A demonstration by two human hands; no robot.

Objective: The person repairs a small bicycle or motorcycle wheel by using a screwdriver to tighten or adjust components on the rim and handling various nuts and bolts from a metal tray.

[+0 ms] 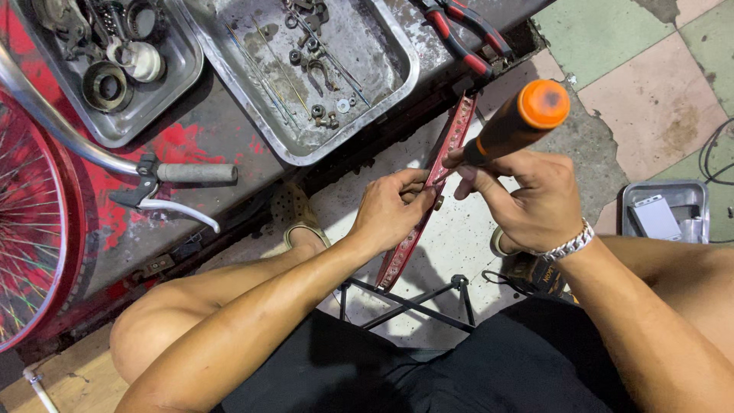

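Person seated, working on a bare red wheel rim (428, 206) held edge-on between the knees; all positions below are given relative to this rim.

Left hand (390, 210): closed round the rim's left edge, fingers curled over it, thumb pinching near the inner face. It steadies the rim, and a small fitting seems to sit under the fingertips, too small to be sure.

Right hand (527, 203): wrapped tight round a screwdriver (516, 126) with a black grip and orange cap. The tip points down into the rim's inner channel, just beside the left fingers; the actual contact point is hidden.

Progress, as judged: the rim carries no spokes along the length in view, and its row of holes stands open. So the work looks early or mid-way, with most of the rim not yet dealt with. Which hole is in hand I cannot tell.

Beyond the rim's far end: a counter (222, 145) stained red, carrying a steel tray (397, 61) with loose nuts, washers and thin spokes, and red-handled pliers (462, 30). Further left of the rim: a second tray (180, 73) with bearing parts, a handlebar with brake lever (164, 191), and a fully spoked wheel (27, 229). Below the rim, a black stand (409, 298) on the floor.
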